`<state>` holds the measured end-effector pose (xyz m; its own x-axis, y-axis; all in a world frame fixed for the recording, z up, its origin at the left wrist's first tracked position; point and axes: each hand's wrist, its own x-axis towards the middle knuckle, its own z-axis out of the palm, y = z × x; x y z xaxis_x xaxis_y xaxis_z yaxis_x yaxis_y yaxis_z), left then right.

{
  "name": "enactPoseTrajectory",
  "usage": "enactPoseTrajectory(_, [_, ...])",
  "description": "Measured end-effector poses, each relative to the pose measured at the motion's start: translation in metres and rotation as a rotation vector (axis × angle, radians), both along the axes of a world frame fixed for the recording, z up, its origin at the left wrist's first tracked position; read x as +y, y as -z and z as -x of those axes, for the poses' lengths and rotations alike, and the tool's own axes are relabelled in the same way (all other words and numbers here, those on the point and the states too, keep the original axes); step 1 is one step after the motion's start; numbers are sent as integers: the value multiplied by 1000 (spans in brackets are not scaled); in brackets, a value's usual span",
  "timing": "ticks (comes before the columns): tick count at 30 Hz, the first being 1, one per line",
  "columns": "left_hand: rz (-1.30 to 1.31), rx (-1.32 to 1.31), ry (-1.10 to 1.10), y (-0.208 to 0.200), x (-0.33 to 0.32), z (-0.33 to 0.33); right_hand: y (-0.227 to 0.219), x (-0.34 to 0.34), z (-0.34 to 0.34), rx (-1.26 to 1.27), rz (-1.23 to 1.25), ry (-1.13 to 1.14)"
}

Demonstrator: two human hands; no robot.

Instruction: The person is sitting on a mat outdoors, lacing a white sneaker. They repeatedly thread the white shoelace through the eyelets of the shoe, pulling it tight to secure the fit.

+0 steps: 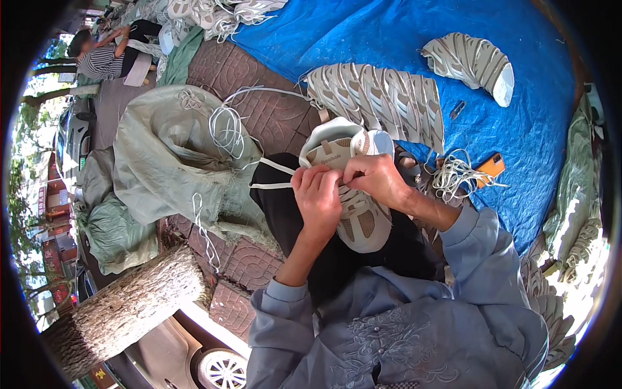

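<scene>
Head view shows me the white lace (272,186) left of the shoe (365,227), toe toward the wearer (402,330); the nearer left hand (319,201) pinches it, the right hand (379,181) curls tight over the shoe, hold unclear.

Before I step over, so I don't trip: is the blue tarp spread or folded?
Spread: the blue tarp lies broad and wrinkled, with nested shoe uppers and an orange phone on it.

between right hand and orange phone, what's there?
Head view: a tangle of white laces, right beside the phone. Darker clutter nearer the right hand is hard to make out.
</scene>
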<state>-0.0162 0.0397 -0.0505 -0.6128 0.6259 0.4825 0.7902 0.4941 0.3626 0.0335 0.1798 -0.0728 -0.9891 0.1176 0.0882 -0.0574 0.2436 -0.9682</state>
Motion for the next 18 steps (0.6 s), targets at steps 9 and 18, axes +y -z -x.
enactPoseTrajectory(9, [-68, -35, -41, 2, -4, -6, -17, 17, -2, -181, 25, -108])
enactPoseTrajectory(18, [109, -73, 18, -19, -17, 10, -17, 4, 21, 334, -713, -54])
